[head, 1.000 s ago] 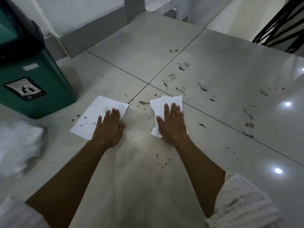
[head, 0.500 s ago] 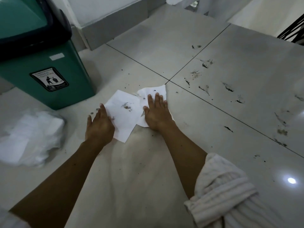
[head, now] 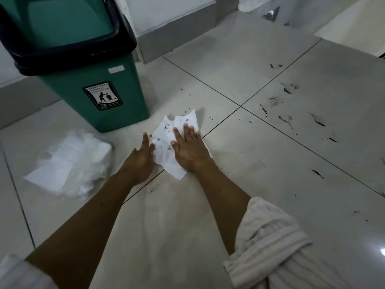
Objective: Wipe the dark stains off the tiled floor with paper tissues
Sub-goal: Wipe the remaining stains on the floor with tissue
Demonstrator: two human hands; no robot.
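Two hands at work just right of the green bin: right hand flat on the soiled paper tissues, left hand edge-on, fingers straight, nudging them. Nearest tile mostly wiped; roughly a dozen dark stains left farther right. One tissue pack left of bin.

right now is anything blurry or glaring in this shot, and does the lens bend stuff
Head view: dim, flat light overall; a bright glare spot on the glossy floor at the right edge. The pack of tissues on the left looks soft and smeared, while the hands and stained tissue are fairly sharp. Wide-angle lens: the green bin leans and the tile joints fan out.
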